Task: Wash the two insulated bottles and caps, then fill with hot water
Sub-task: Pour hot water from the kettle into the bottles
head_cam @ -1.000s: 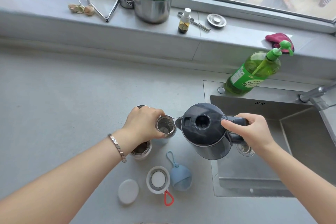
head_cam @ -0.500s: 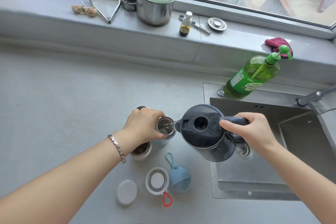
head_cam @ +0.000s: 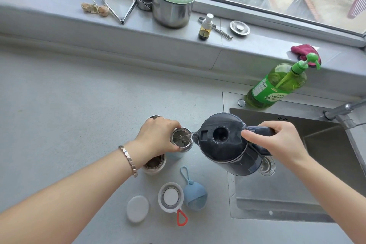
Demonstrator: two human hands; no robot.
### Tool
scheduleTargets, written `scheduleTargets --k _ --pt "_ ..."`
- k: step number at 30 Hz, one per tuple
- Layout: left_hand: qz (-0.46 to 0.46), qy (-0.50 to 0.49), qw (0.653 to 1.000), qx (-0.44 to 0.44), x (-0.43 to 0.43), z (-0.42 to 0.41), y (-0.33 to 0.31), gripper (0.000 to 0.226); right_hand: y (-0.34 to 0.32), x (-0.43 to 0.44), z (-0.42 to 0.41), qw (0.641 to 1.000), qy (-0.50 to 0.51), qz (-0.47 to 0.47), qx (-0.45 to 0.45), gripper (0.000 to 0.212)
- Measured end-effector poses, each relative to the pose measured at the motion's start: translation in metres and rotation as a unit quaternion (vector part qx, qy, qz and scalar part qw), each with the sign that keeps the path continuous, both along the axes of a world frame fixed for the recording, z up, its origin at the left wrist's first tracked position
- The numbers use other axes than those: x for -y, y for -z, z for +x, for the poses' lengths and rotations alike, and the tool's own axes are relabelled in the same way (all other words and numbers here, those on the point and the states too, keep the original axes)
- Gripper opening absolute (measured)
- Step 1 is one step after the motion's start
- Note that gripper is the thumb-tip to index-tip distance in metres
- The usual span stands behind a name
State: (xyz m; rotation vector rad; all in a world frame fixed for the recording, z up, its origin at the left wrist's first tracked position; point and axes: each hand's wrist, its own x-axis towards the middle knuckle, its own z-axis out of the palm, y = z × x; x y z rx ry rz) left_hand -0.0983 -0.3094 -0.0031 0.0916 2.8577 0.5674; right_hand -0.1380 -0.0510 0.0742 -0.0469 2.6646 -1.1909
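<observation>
The blue bottle [head_cam: 179, 141] stands uncapped on the counter [head_cam: 79, 115], just left of the sink's [head_cam: 297, 190] left edge. The left hand [head_cam: 158, 136] grips it round the top from the left. The right hand [head_cam: 277, 142] is wrapped round the handle of the dark kettle [head_cam: 221, 140], thumb lying toward the lid. The kettle hangs tilted left over the sink's edge, its spout just above the bottle's rim, and a thin stream of water [head_cam: 187, 136] runs into the mouth, where rippling water shows.

Compared with a second ago, hands, kettle and bottle keep nearly the same places; the stream now shows more plainly.

The white bottle [head_cam: 154, 165] stands just beside the blue one on the near left, partly under the left wrist. It is uncapped, and its dark inside does not show what it holds.

Nearer the person lie a flat white lid [head_cam: 138, 208], a white cap [head_cam: 171, 197] with a red loop, and a blue cap [head_cam: 195, 197] just beside it.

The counter runs wide to the left and back to the sill wall. To the right, the sink's drain [head_cam: 267, 165] shows under the kettle. A green soap bottle [head_cam: 277, 87], partly full, stands at the sink's far rim.
</observation>
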Motion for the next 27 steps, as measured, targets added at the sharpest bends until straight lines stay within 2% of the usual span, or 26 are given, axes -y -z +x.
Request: scheduleTargets --k 27 --pt "-0.003 -0.001 1.0 0.009 -0.001 0.0 -0.001 0.049 -0.017 0.001 0.001 0.997 -0.022 0.064 -0.029 0.036"
